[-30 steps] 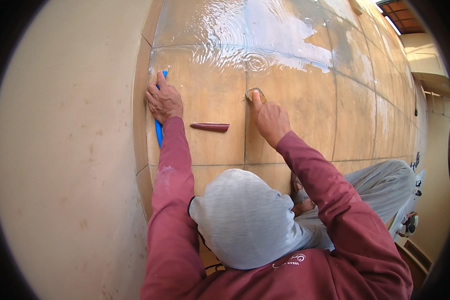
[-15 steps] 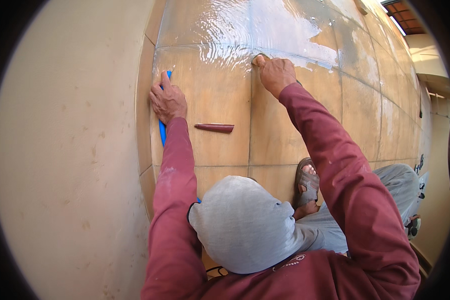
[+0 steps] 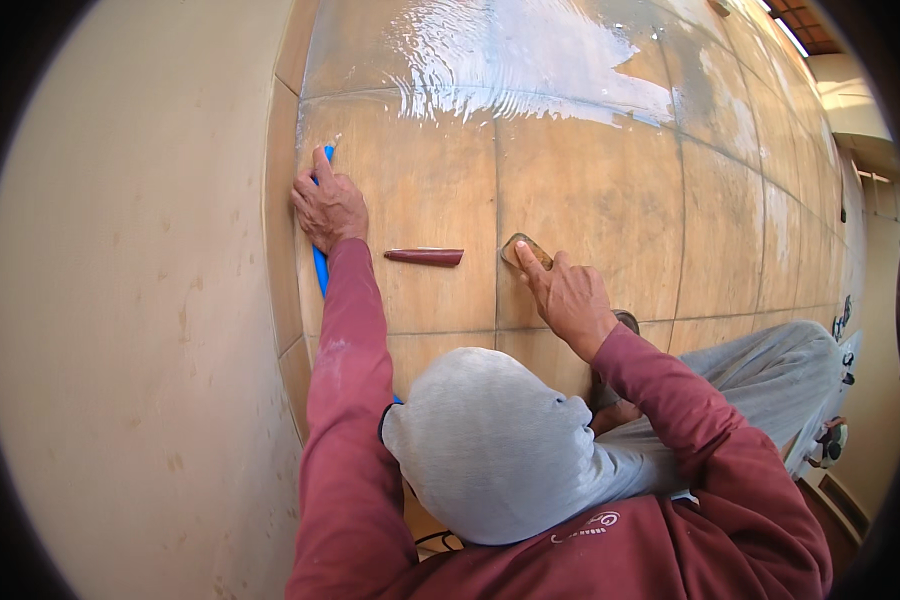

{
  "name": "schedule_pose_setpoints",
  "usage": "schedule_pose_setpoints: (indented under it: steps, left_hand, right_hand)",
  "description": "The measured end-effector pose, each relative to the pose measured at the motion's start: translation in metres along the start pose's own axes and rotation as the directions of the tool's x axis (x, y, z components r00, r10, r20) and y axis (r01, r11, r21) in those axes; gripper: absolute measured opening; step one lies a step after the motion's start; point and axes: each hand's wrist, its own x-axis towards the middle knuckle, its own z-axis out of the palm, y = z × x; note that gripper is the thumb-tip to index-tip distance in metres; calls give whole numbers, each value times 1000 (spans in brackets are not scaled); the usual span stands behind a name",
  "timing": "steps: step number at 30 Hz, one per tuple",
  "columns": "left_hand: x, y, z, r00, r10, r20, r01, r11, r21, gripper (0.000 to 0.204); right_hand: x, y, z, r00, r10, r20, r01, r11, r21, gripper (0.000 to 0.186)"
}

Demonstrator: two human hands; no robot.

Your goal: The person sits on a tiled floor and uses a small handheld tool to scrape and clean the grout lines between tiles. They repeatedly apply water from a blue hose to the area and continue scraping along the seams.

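Beside the wall's base, my left hand is closed round a blue hose, its end poking out past the fingers. Water ripples on the tiles beyond that end. My right hand grips a brown, dark-edged oblong block that looks like a scrubbing brush, the index finger stretched along its top. It rests on the floor near a grout line; its underside is hidden. Between both hands a maroon tapered piece, like a loose handle, lies on a tile.
A beige wall rises along the left, with a tile skirting. Wet sheen spreads over the far tiles. My bent leg in grey trousers is at the right, near several shoes along the right side.
My right hand has drawn the brown block back from the water's edge toward me. The left hand stays on the hose, nearly in place. The ripples have shrunk a little near the hose end.
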Motion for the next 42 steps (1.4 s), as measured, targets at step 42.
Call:
schedule_pose_setpoints:
  steps: [42]
  left_hand:
    - [0,4,-2,992,-34,118,33,999,4,49]
  right_hand:
    - [174,137,-21,906,401,133,-347,528,775,35]
